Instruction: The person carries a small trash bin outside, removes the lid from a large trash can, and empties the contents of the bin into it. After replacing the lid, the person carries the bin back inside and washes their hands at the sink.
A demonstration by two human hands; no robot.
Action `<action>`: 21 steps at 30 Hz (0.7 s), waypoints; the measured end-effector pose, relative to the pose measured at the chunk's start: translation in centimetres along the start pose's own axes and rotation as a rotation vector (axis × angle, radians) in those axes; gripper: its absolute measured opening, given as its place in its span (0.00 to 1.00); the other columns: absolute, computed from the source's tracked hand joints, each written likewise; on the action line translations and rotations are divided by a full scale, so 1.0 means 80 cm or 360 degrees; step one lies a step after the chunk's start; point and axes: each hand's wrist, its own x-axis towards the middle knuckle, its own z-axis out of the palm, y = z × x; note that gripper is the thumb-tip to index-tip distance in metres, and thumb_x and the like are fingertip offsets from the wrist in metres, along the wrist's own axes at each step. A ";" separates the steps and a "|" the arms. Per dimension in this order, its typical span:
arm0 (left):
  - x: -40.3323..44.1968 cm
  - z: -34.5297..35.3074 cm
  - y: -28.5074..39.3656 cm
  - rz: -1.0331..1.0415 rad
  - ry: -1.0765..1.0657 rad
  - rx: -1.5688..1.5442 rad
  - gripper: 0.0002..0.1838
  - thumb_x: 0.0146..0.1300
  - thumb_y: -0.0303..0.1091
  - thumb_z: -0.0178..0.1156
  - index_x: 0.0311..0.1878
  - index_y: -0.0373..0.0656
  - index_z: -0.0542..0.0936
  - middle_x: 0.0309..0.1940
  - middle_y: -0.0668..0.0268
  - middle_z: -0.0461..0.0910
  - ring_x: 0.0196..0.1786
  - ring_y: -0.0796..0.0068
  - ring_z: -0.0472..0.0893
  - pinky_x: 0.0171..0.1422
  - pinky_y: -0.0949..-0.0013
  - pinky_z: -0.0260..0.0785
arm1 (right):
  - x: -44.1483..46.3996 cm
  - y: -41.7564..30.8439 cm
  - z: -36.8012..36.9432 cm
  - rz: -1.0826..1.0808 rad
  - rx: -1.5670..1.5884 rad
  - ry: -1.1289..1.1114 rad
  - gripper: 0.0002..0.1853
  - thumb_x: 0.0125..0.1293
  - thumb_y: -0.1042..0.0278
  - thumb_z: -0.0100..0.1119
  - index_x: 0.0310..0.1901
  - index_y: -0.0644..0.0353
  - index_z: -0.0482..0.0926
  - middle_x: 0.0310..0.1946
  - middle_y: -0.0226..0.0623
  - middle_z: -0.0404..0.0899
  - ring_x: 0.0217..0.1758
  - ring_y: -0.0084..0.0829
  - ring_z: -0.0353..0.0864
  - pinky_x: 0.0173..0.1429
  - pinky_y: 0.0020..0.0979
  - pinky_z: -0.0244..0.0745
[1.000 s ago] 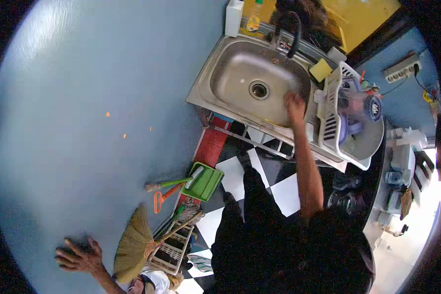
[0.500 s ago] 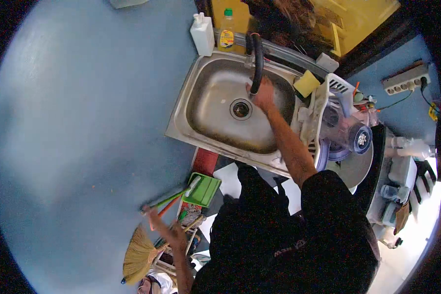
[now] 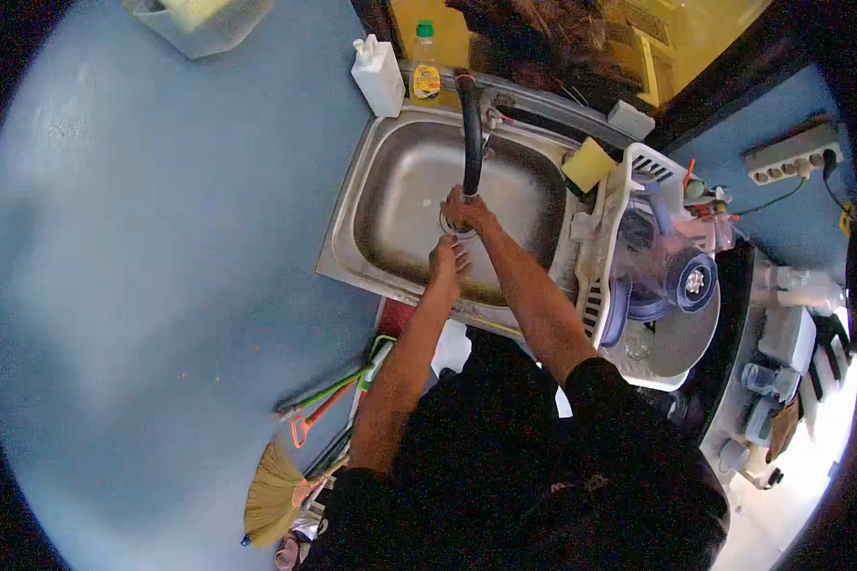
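Both my hands are low in a stainless steel sink point(image 3: 381, 205), by its drain. My right hand point(image 3: 468, 213) is at the lower end of the black tap spout point(image 3: 472, 133), its fingers bent; whether they grip the spout is not clear. Just nearer to me, my left hand point(image 3: 448, 259) has loosely curled fingers, a little apart, and nothing visible in it. A small gap shows between the two hands. Part of the drain ring is hidden by the right hand. Any running water is too blurred to make out.
Behind the sink stand a white bottle point(image 3: 379, 78) and a green-capped soap bottle point(image 3: 426, 67). A yellow sponge point(image 3: 588, 166) sits on the right rim, beside a white dish rack point(image 3: 595, 276) with clear containers. A straw broom point(image 3: 274, 495) is at lower left.
My left hand has come up from beside the brooms into the sink. My right hand has shifted from the spout's right side to below its end. The view has moved slightly.
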 end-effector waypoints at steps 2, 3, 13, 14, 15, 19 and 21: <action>0.013 0.017 0.009 -0.0178 0.0056 -0.0239 0.26 0.58 0.59 0.47 0.46 0.44 0.71 0.41 0.61 0.73 0.39 0.67 0.74 0.46 0.64 0.68 | -0.009 -0.051 -0.034 -0.0011 0.0784 0.0041 0.18 0.48 0.60 0.66 0.34 0.64 0.74 0.28 0.39 0.78 0.34 0.31 0.79 0.37 0.34 0.75; 0.020 0.022 0.013 -0.0357 0.0118 -0.0503 0.29 0.57 0.61 0.46 0.49 0.45 0.70 0.44 0.60 0.72 0.40 0.66 0.74 0.47 0.60 0.69 | -0.030 -0.092 -0.050 -0.0009 0.0789 0.0055 0.18 0.48 0.60 0.66 0.34 0.64 0.74 0.28 0.39 0.78 0.34 0.31 0.79 0.37 0.34 0.75; 0.064 0.047 0.046 -0.0016 -0.0871 -0.1258 0.26 0.61 0.57 0.39 0.47 0.45 0.70 0.44 0.61 0.74 0.48 0.60 0.72 0.52 0.56 0.66 | -0.037 -0.107 0.014 -0.0117 0.2800 0.0001 0.16 0.63 0.58 0.52 0.42 0.64 0.75 0.36 0.44 0.77 0.39 0.35 0.78 0.44 0.32 0.74; 0.092 0.044 0.034 0.0636 -0.0765 -0.0501 0.26 0.62 0.57 0.41 0.46 0.43 0.70 0.43 0.60 0.74 0.46 0.61 0.74 0.48 0.53 0.69 | -0.033 -0.097 0.020 -0.0356 0.3268 -0.0111 0.16 0.61 0.57 0.54 0.41 0.63 0.75 0.36 0.43 0.78 0.38 0.34 0.78 0.42 0.33 0.74; 0.103 0.042 0.035 0.0938 -0.0731 -0.0102 0.26 0.62 0.57 0.41 0.46 0.42 0.70 0.43 0.59 0.74 0.45 0.62 0.74 0.47 0.51 0.70 | -0.030 -0.089 0.024 -0.0586 0.3723 -0.0310 0.16 0.60 0.57 0.55 0.41 0.62 0.76 0.35 0.42 0.78 0.38 0.33 0.79 0.39 0.33 0.75; 0.103 0.033 0.037 -0.0039 -0.0923 -0.0927 0.22 0.65 0.54 0.42 0.46 0.44 0.70 0.40 0.62 0.75 0.40 0.61 0.76 0.49 0.56 0.69 | -0.081 -0.171 -0.070 0.0535 0.2432 0.0295 0.15 0.61 0.62 0.53 0.48 0.59 0.73 0.34 0.37 0.78 0.40 0.28 0.77 0.43 0.30 0.71; 0.049 0.059 0.051 -0.0133 -0.0782 -0.0646 0.22 0.65 0.54 0.44 0.47 0.44 0.69 0.39 0.61 0.75 0.37 0.60 0.76 0.49 0.57 0.71 | -0.061 -0.143 -0.066 0.0691 0.3290 0.0036 0.23 0.64 0.60 0.43 0.53 0.71 0.68 0.52 0.55 0.70 0.50 0.46 0.73 0.48 0.40 0.72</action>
